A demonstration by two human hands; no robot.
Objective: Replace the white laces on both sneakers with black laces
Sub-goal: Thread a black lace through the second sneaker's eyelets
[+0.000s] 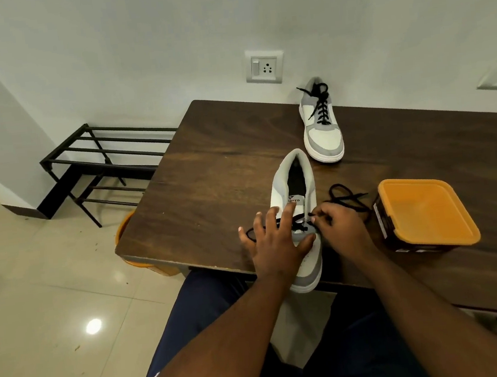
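On the dark wooden table (208, 168), the near white-and-grey sneaker (297, 183) overhangs the front edge. The left hand (275, 247) rests spread-fingered across it; the right hand (342, 230) pinches its thin black lace (346, 198). The second, black-laced sneaker (322, 131) stands by the wall.

Single head-worn wide-angle view, looking forward and down, close above table (208, 168) edge, wall beyond
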